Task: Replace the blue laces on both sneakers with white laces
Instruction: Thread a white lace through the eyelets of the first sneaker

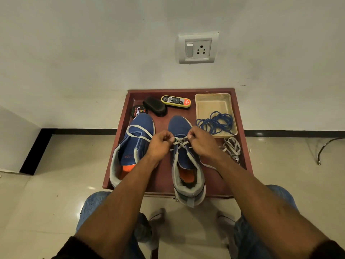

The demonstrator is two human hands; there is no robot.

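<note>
Two blue sneakers stand on a dark red tray table (162, 174), toes toward the wall. The right sneaker (183, 161) carries a white lace (180, 143) crossed through its lower eyelets. My left hand (160, 143) and my right hand (200, 142) each pinch a part of that lace over the sneaker's front. The left sneaker (133, 144) has a white lace (139, 130) looped loosely across its toe end. The blue laces (217, 123) lie bundled in a clear plastic tray (209, 103) at the back right.
A loose bundle of white lace (232, 147) lies on the table's right edge. At the back left sit a polish tin (138, 111), a black brush (155, 106) and a yellow shoe-shine sponge (176, 100). The wall with a socket (197, 48) stands right behind. My knees are below.
</note>
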